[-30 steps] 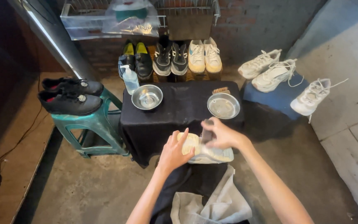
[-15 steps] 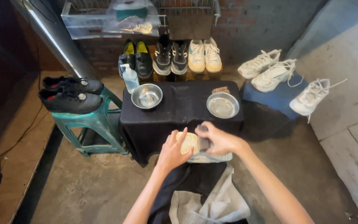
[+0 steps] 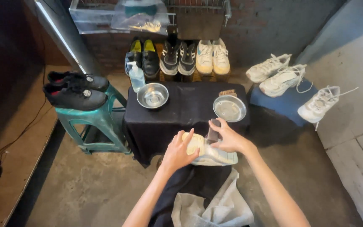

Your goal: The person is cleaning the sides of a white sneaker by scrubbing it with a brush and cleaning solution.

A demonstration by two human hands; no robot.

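We hold a white shoe over our lap, just in front of the black table.

Two metal bowls sit on it; we cannot tell what they hold. Our left hand wraps around the shoe, and our right hand grips a small brush on it.

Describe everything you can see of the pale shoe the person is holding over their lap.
The pale shoe is a cream and white sneaker, lying roughly level, its length running left to right, just in front of the black-draped table. The left hand grips its cream left end; the right hand presses a small brush against its top. Its whitish side and sole show below the hands. Beneath it lie dark cloth and a grey towel.
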